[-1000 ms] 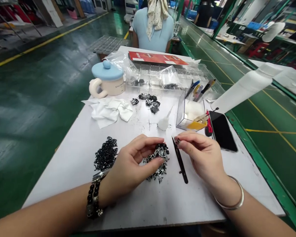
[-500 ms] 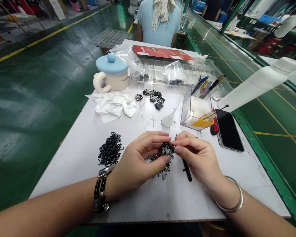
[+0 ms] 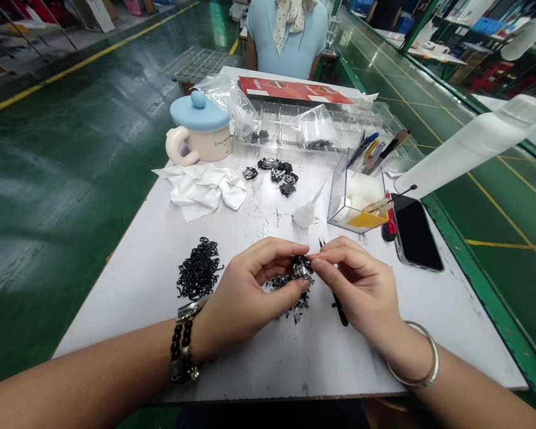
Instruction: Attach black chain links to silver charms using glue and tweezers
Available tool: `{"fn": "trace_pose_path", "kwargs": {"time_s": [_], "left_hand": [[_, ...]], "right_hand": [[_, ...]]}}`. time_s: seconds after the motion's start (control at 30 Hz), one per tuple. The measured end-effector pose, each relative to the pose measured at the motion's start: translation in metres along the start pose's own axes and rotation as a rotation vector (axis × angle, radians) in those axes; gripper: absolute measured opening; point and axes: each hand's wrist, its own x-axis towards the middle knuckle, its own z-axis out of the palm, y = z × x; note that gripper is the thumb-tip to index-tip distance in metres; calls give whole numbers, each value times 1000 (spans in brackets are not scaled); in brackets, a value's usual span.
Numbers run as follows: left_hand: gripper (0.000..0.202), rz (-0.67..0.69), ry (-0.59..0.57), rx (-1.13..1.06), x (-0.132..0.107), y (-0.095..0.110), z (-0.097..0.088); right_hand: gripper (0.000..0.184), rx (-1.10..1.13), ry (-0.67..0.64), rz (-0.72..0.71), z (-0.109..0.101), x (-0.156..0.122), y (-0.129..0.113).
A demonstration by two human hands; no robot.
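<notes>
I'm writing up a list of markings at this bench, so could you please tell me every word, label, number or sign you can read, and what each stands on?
"CHIIKA": on the cream mug; the end of the word is unclear, and a smaller mark below it is too small to read.
Unreadable: white lettering and oval emblems on the red card, too blurred.
I can read no other text.

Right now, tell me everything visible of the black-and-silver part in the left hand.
The black-and-silver part is small, dark with shiny, metal-looking areas; its finer detail is too small to make out. The left hand holds it between thumb and fingers, and in this view it overlaps the far end of a loose pile of pieces. Fingertips of the right hand meet its right edge.
</notes>
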Motion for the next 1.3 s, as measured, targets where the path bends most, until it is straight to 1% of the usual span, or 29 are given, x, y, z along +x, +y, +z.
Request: {"fn": "trace_pose_path", "kwargs": {"time_s": [0.17, 0.37, 0.47, 0.6, 0.87, 1.03, 1.2, 1.3], "left_hand": [[30, 69, 16, 58, 0, 1, 1], [34, 140, 20, 93, 2, 0, 1], [35, 147, 19, 102, 1, 0, 0], [35, 151, 15, 97, 2, 0, 0], [34, 141, 0, 120, 1, -2, 1], [34, 154, 6, 155, -1, -1, 1], [32, 79, 27, 100, 0, -2, 4], [31, 57, 20, 62, -1, -2, 4]], "right_hand": [[5, -144, 25, -123, 0, -1, 0], [13, -244, 22, -254, -1, -2, -5], [15, -292, 25, -320, -1, -2, -7], [14, -340, 12, -368, -3, -1, -8], [13, -341, 13, -368, -2, -1, -9], [11, -353, -8, -379, -2, -1, -8], [13, -359, -41, -376, -6, 0, -11], [14, -355, -53, -360, -7, 0, -13]]}}
